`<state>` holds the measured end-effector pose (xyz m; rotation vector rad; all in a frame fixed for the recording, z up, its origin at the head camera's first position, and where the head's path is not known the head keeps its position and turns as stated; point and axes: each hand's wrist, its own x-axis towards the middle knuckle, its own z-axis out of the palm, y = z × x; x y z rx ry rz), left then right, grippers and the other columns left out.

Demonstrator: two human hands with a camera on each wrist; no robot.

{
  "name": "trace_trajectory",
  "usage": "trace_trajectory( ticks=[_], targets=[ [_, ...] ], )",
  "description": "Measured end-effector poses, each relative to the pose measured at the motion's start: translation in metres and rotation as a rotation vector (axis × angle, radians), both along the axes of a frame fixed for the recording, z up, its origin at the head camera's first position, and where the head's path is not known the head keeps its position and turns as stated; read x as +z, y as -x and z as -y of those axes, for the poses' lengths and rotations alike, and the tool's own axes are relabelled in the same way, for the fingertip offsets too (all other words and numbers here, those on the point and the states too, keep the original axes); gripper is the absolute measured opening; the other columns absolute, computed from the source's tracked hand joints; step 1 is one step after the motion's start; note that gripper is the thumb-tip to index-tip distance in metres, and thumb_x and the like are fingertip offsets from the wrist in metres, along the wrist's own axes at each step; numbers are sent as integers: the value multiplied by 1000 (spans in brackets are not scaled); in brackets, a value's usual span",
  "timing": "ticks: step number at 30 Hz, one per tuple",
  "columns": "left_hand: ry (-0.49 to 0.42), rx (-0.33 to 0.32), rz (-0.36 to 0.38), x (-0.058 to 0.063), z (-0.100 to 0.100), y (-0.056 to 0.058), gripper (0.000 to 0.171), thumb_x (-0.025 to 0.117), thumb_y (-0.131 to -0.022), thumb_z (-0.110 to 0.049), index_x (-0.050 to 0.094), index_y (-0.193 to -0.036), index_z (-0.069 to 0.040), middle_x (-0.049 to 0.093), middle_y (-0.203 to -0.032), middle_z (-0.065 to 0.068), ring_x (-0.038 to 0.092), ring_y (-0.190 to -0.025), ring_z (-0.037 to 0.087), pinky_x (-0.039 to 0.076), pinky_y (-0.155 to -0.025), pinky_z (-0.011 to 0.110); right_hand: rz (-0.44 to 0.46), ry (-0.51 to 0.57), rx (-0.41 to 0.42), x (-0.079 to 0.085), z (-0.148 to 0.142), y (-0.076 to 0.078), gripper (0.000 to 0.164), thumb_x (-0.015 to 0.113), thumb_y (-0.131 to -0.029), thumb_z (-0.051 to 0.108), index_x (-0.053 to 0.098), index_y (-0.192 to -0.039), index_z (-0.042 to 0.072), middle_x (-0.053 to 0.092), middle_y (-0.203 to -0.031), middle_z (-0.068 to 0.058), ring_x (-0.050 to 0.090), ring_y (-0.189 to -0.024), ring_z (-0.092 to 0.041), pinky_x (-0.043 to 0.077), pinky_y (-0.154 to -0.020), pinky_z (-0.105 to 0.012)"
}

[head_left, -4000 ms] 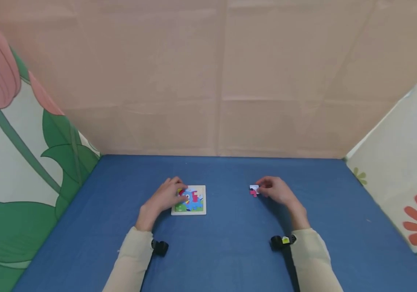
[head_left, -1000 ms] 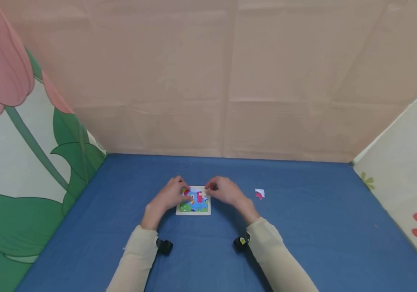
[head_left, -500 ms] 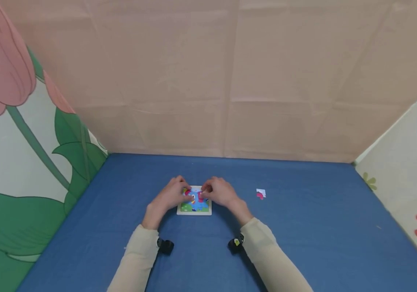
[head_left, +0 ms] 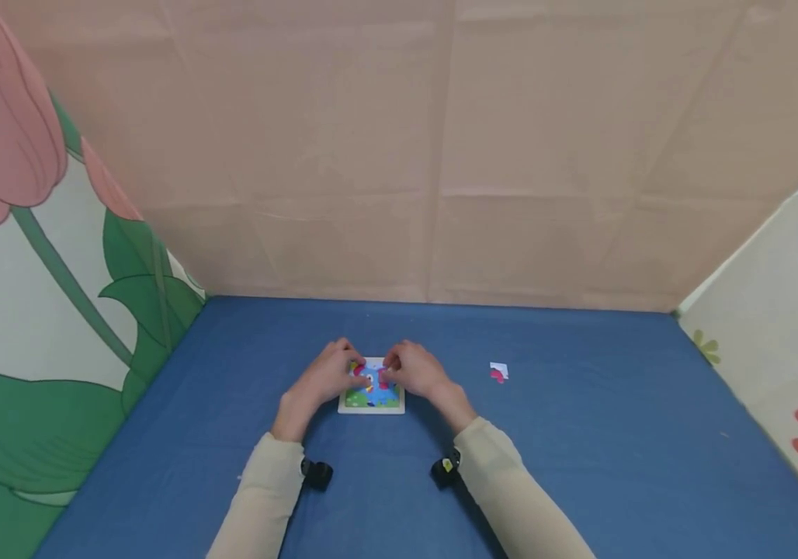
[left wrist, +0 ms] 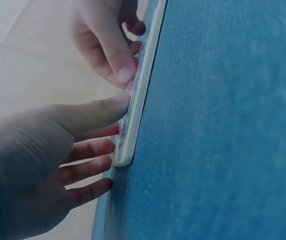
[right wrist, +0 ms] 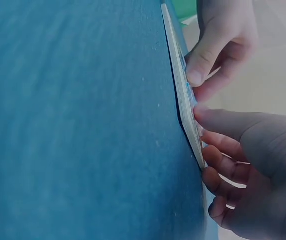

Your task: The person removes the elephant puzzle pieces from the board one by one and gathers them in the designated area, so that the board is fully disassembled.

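In the head view a square jigsaw board (head_left: 371,411) with a pale frame lies flat on the blue tabletop; its picture is a blue animal with pink parts on green. My left hand (head_left: 327,374) rests at its left side, thumb extended onto the picture and the other fingers spread at the edge, as the left wrist view shows. At the upper right of the picture my right hand (head_left: 418,371) has thumb and fingertips bent down onto a puzzle piece, which they mostly hide. A loose white and pink puzzle piece (head_left: 499,373) lies apart on the right.
The blue cloth (head_left: 581,435) covers the table around the board. A tan sheet (head_left: 427,155) rises behind it. Flower-printed panels (head_left: 22,310) stand at both sides. Each wrist carries a small black camera (head_left: 317,474).
My right hand has come left from the loose pieces to the board's upper right, then edged slightly further in. One loose piece remains visible at the right. The left hand has stayed on the board.
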<state>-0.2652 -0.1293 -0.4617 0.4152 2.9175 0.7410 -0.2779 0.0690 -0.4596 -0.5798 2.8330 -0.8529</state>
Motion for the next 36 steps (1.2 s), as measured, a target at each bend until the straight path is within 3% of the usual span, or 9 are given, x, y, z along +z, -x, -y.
trace_trajectory(
  ticks=[9, 19, 36],
  targets=[
    [-1, 13, -11, 0, -1, 0, 42, 80, -84, -37, 74, -116, -10, 58, -112, 4, 51, -103, 21, 47, -91, 40, 14, 89, -16, -1, 1, 3, 9, 71, -92, 19, 67, -90, 12, 66, -85, -1, 58, -74, -12, 48, -64, -27],
    [-4, 19, -7, 1, 0, 1, 40, 81, -83, -35, 75, -114, -11, 58, -111, 4, 49, -102, 22, 46, -90, 40, -7, 223, -8, 4, -2, 1, 5, 69, -93, 15, 70, -91, 11, 70, -87, -2, 63, -77, -12, 52, -67, -29],
    [-20, 61, 14, -1, -1, 1, 44, 82, -82, -37, 74, -116, -10, 57, -113, 4, 49, -105, 22, 46, -95, 41, -9, 266, -88, 7, -27, -5, 4, 72, -92, 17, 73, -94, 14, 70, -90, 1, 63, -82, -11, 54, -73, -30]
  ],
)
